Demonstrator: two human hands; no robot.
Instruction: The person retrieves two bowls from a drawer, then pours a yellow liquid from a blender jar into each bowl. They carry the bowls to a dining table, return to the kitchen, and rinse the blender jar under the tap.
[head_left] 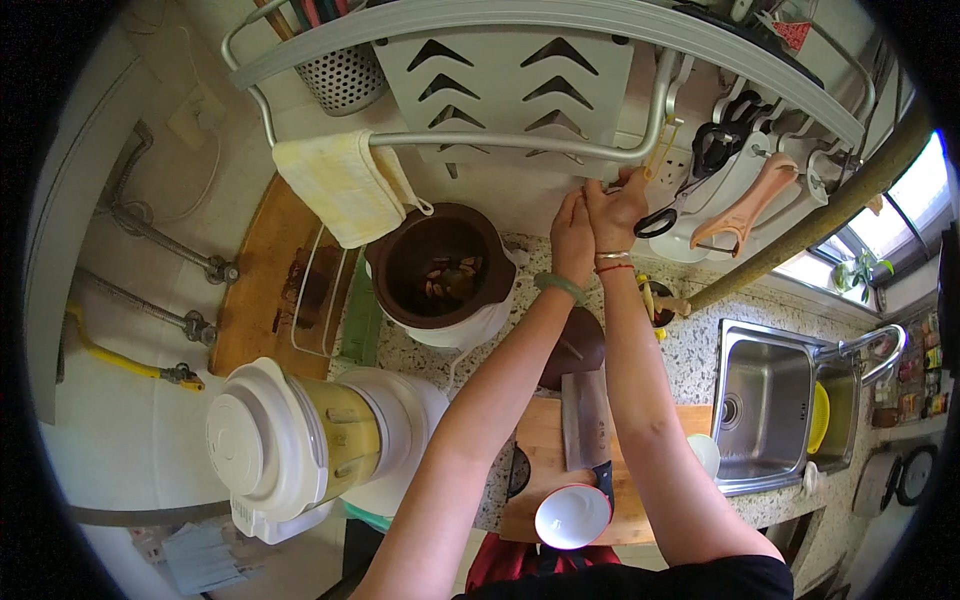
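Both arms stretch forward to the wall under the metal rack. My left hand (573, 240), below a green bangle, has its fingers closed against my right hand (613, 218), which wears a silver bracelet and a red string. The right fingers are curled near the wall socket (672, 168); whatever the two hands hold is hidden behind them. Left of my wrists stands an electric stew pot (440, 222), a brown inner pot in a white housing, uncovered, with several brownish food pieces (450, 280) inside. Its brown lid (577, 352) lies on the counter, partly behind my left forearm.
A cleaver (583, 420) and a white bowl (572, 517) rest on the wooden cutting board (535, 435). A blender (350, 425) with yellowish contents stands left. Scissors (712, 150) and a pinkish peeler (765, 200) hang right of my hands, above the steel sink (770, 462). A pale towel (335, 185) drapes over the rack.
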